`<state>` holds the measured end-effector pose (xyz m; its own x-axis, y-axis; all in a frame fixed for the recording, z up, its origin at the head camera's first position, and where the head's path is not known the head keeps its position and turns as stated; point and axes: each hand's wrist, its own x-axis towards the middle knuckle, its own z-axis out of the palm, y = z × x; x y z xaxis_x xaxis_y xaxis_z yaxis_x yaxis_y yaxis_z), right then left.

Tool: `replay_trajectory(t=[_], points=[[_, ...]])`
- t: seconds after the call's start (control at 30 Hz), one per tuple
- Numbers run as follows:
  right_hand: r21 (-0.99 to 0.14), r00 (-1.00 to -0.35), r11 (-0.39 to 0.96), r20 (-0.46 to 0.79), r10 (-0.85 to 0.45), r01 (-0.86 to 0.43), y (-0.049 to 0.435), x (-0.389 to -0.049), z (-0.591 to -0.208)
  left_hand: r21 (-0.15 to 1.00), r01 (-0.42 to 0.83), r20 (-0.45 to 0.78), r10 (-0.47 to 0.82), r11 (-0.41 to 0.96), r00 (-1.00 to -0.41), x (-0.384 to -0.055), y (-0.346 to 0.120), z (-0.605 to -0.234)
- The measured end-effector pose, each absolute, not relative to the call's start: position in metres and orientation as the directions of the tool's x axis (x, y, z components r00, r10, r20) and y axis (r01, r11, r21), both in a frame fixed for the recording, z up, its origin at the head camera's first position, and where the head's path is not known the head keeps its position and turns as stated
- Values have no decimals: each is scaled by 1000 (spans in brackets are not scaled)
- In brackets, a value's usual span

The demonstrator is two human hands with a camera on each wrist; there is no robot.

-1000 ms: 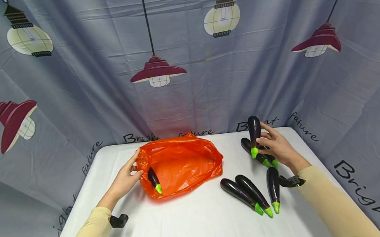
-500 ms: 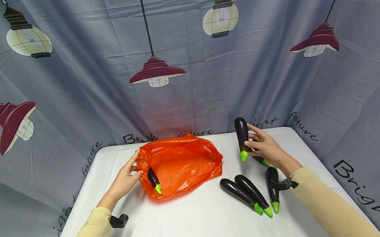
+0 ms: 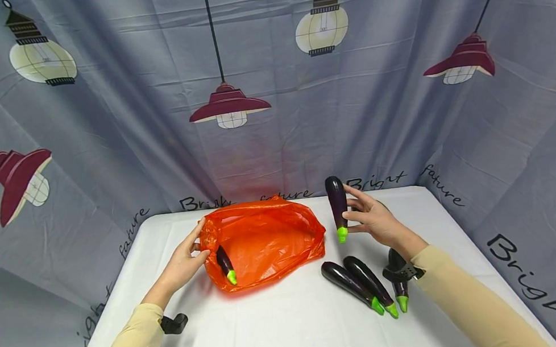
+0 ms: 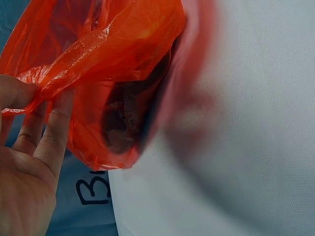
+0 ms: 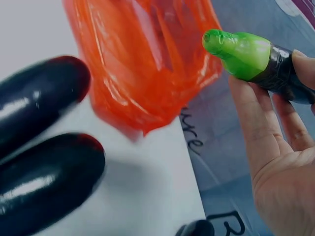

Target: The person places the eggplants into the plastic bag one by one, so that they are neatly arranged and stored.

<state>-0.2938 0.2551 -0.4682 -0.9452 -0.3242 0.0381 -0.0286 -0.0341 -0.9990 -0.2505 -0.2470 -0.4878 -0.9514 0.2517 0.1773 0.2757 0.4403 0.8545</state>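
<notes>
My left hand pinches the left rim of an orange plastic bag between thumb and fingers. The bag lies with its mouth spread; one eggplant with a green stem end rests inside at the left. My right hand holds another eggplant near upright, green end down, just right of the bag. In the right wrist view its green cap sticks out past the fingers. Two eggplants lie side by side in front of that hand, and a third is partly covered by the wrist.
A white-covered table bears everything. Behind it hangs a grey-blue curtain printed with lamps and lettering. Black wrist straps sit on both arms. At the lower edge of the right wrist view a dark rounded tip shows.
My right hand has carried its eggplant leftward, closer to the bag, away from the eggplants at the back right, which the hand now hides. The left hand and bag have stayed put.
</notes>
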Motion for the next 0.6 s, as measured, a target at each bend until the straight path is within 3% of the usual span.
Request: replay_trajectory(t=[0.6], points=[[-996,-867,-84,38,-496,4,194,-290,-474,868,254,157,249,427,-956,-252,-248,-488]])
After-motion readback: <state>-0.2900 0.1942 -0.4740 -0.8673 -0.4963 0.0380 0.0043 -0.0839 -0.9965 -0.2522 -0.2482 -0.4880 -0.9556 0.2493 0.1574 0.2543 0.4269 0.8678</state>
